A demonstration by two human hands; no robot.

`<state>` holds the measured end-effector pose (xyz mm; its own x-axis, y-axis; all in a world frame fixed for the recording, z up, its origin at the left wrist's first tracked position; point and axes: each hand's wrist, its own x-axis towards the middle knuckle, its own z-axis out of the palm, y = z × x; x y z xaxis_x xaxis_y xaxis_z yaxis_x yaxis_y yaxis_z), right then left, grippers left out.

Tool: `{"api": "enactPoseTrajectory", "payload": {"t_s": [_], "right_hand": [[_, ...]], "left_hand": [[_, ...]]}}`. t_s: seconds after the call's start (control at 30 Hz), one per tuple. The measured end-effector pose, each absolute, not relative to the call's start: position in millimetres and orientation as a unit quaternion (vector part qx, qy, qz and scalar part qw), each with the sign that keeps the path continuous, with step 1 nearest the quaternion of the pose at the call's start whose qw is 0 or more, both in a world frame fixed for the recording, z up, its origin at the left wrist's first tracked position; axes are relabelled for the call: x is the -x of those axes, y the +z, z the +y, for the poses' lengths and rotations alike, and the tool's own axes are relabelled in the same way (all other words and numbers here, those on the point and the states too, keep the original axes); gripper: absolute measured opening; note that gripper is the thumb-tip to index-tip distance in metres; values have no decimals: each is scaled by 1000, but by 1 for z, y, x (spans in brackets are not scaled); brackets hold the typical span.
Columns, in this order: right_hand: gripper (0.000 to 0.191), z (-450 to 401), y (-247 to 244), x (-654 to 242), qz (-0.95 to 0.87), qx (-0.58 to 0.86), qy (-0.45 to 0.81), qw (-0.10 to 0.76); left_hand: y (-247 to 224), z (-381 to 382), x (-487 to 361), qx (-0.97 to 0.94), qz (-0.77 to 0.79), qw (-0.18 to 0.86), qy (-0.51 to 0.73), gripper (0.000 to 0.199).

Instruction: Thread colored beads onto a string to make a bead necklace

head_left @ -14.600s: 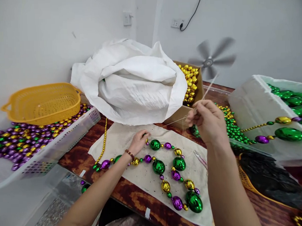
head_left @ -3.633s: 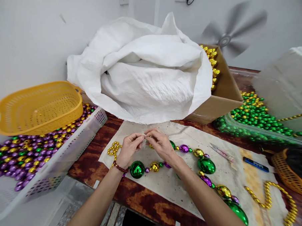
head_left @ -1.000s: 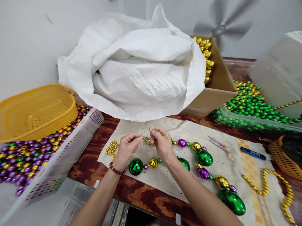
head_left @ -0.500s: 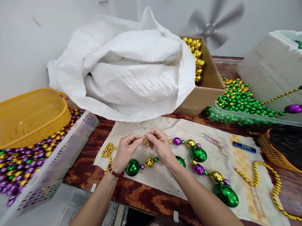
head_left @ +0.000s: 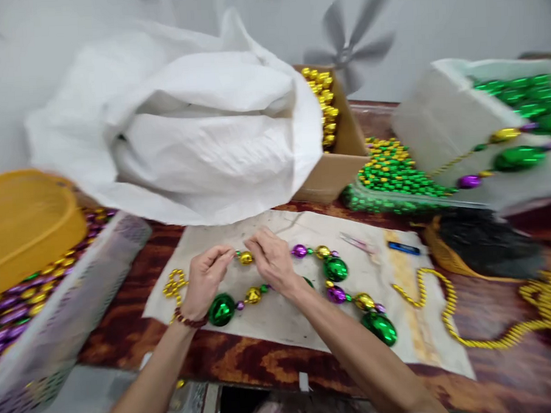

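Note:
My left hand (head_left: 208, 279), a beaded bracelet on its wrist, is closed in a pinch at the end of a bead garland, beside a small green bead (head_left: 237, 254). A gold bead (head_left: 245, 258) shows between the hands. My right hand (head_left: 274, 260) is closed just right of that bead; what its fingers hold is hidden and blurred. The garland (head_left: 299, 251) runs on past my right hand in purple, gold and green beads, with a big green ball (head_left: 335, 268) on the cloth. Another big green ball (head_left: 221, 309) lies near my left wrist.
A white sack (head_left: 218, 154) stands behind the cloth (head_left: 281, 334), beside a cardboard box (head_left: 333, 173) of gold beads. Scissors (head_left: 359, 242), a blue cutter (head_left: 404, 248) and a gold bead chain (head_left: 448, 308) lie rightward. A perforated crate (head_left: 100, 275) stands left; a fan (head_left: 344, 54) is behind.
The view has swung right, so things sit further left. My hands, which met at the fingertips, are now apart with a small green and a gold bead showing between them.

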<state>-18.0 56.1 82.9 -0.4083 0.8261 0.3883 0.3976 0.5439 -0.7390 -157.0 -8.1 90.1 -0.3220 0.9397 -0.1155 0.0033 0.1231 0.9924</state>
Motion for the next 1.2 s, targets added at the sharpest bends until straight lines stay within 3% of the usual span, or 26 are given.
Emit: {"api": "enactPoseTrajectory", "payload": {"t_s": [0.13, 0.23, 0.33, 0.47, 0.6, 0.7, 0.93, 1.1, 1.2], "right_hand": [[23, 74, 84, -10, -791, 417, 282, 348], [18, 90, 94, -81, -782, 516, 203, 285], [29, 95, 105, -178, -695, 706, 71, 113], [30, 95, 95, -270, -664, 746, 37, 17], [32, 91, 76, -281, -689, 724, 15, -32], [28, 96, 66, -260, -735, 676, 15, -48], [25, 114, 40, -249, -802, 595, 38, -39], [23, 117, 47, -248, -773, 629, 32, 74], [30, 96, 78, -204, -735, 643, 131, 169]], "left_hand": [[92, 1, 158, -348, 629, 464, 518, 32], [94, 7, 160, -311, 651, 471, 508, 32], [100, 6, 160, -293, 666, 469, 502, 35], [103, 3, 162, -282, 670, 465, 506, 38], [99, 5, 165, -274, 668, 471, 506, 41], [94, 6, 167, -292, 659, 482, 499, 42], [90, -2, 165, -384, 558, 484, 554, 23], [90, -3, 169, -303, 495, 546, 604, 16], [93, -3, 170, -268, 467, 572, 619, 13]]}}
